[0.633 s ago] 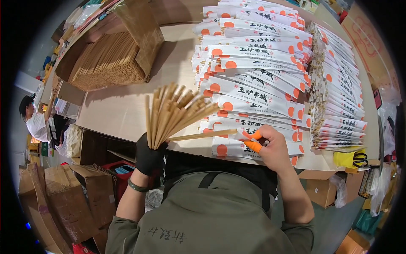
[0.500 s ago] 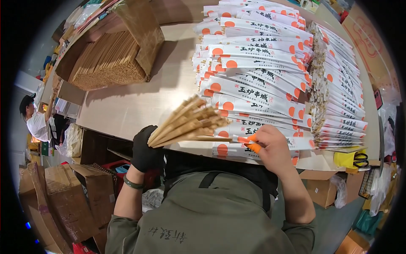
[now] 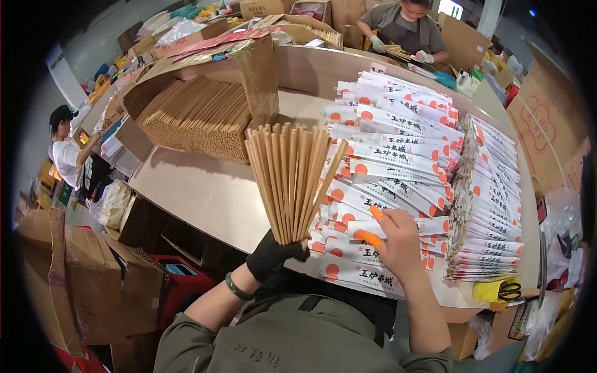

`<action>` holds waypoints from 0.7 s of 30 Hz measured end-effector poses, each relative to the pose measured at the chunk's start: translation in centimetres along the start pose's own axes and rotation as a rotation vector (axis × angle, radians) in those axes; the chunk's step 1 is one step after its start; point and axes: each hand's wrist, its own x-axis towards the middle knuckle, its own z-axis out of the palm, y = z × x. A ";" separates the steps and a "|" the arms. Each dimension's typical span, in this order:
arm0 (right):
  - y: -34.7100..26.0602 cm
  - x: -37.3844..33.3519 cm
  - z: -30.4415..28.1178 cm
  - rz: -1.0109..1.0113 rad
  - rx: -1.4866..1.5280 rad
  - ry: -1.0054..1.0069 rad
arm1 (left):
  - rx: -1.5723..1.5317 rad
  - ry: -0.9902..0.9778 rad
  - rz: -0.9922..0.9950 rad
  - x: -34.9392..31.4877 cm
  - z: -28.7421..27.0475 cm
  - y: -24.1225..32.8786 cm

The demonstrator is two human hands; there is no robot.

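My left hand (image 3: 277, 256), in a black glove, is closed around the lower ends of a fanned bundle of wooden chopsticks (image 3: 289, 180), which stands upright above the table's front edge. One chopstick leans out to the right of the bundle. My right hand (image 3: 395, 239) has orange finger covers on the thumb and a finger. These two are apart, over a white paper chopstick sleeve (image 3: 432, 225) with an orange dot. Beneath and beyond it spreads a pile of similar sleeves (image 3: 404, 149). Another stack of sleeves (image 3: 491, 205) lies to the right.
A cardboard box (image 3: 258, 81) lies on its side at the back left, with many chopsticks (image 3: 193, 121) inside. Black-handled scissors (image 3: 510, 291) lie by a yellow item (image 3: 488, 291) at the right front corner. Co-workers are at the far side (image 3: 407, 31) and far left (image 3: 68, 149).
My left hand has moved right and tipped the chopstick bundle upright. My right hand has parted its finger and thumb from the sleeve and chopstick they held. The view has tilted up.
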 end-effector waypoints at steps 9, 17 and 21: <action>-4.1 6.5 -2.8 0.113 0.638 0.210 | 0.060 -0.200 -0.045 -1.7 0.6 -1.6; -4.8 7.0 -1.8 -0.027 0.378 0.122 | -0.142 -0.258 -0.173 -3.0 -0.7 -3.1; -6.3 7.2 -1.2 -0.065 0.444 0.080 | -0.342 -0.268 -0.108 -3.2 -2.5 -8.0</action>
